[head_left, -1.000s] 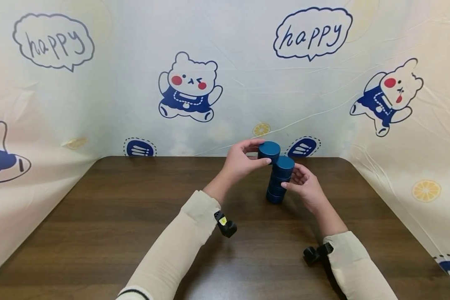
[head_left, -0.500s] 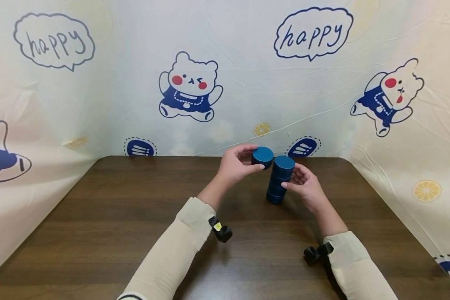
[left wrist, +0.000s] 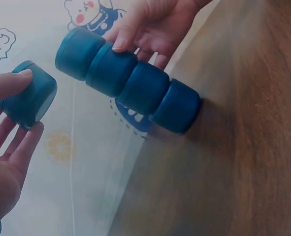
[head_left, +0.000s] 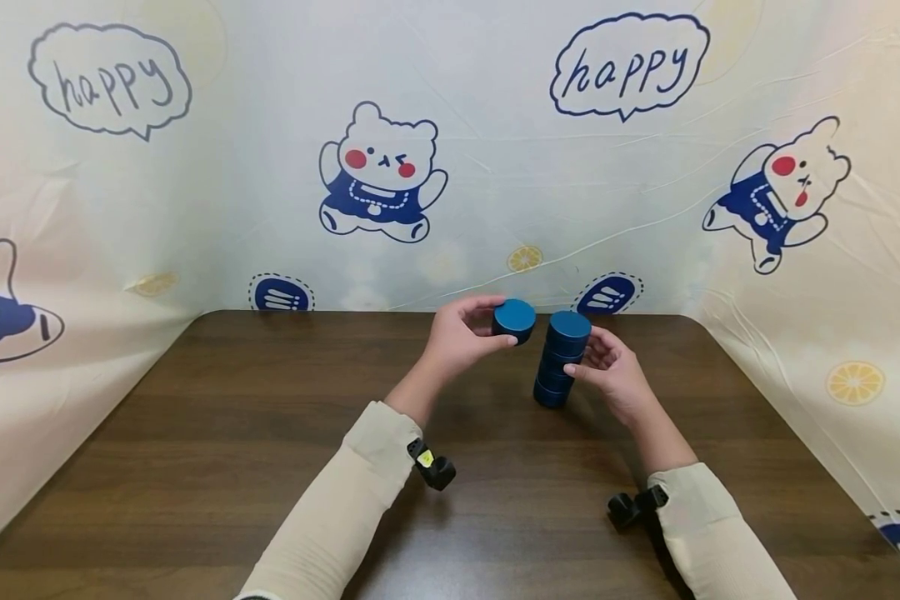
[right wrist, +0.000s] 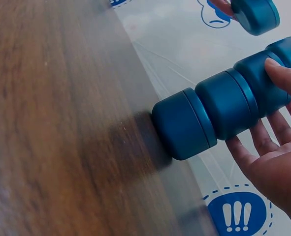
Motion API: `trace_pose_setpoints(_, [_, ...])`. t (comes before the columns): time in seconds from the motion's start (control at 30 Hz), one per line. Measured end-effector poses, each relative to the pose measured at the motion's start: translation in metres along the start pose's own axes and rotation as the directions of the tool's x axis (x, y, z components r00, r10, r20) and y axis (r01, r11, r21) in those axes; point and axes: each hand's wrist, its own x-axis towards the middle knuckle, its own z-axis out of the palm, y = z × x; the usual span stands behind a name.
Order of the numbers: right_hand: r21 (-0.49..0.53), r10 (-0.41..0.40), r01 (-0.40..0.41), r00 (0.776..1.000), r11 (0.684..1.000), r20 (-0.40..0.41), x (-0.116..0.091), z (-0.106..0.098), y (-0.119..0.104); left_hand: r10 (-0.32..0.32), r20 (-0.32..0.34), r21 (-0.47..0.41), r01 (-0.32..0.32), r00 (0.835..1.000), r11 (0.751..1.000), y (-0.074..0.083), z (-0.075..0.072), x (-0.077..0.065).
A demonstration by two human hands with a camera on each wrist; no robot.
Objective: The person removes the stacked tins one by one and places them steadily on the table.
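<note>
Several small round blue lidded tins stand in an upright stack [head_left: 553,371] on the table, right of centre toward the back. My left hand [head_left: 453,337] pinches one more blue tin [head_left: 514,317] by its side, thumb in front and fingers behind. That tin hangs in the air just left of the stack's top, with a gap between. My right hand [head_left: 618,379] holds the stack from the right, thumb on an upper tin [right wrist: 258,81] and fingers around the far side. In the right wrist view the bottom tin [right wrist: 182,125] sits on the wood.
The brown wooden table [head_left: 270,467] ends at a back edge close behind the stack. A pale cloth [head_left: 495,167] printed with bears rises at the back and both sides. Black cameras sit on the left wrist [head_left: 432,468] and right wrist [head_left: 636,505].
My left hand has moved left and down with its tin, from beside the stack's top to a clear gap away. The right hand and the stack have stayed in place.
</note>
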Motion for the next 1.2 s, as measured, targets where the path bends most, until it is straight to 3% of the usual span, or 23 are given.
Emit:
trace_pose_setpoints(0.47, [0.004,-0.006,0.006,1.000,1.000,-0.003,0.000,0.001,0.000,-0.092,0.011,0.004,0.092,0.996,0.996,-0.016,-0.001,-0.006])
trace_pose_setpoints(1.2, [0.003,-0.020,0.020,1.000,1.000,0.001,0.000,0.000,0.001,-0.157,-0.001,-0.009,0.157,0.988,0.987,-0.038,-0.006,-0.016])
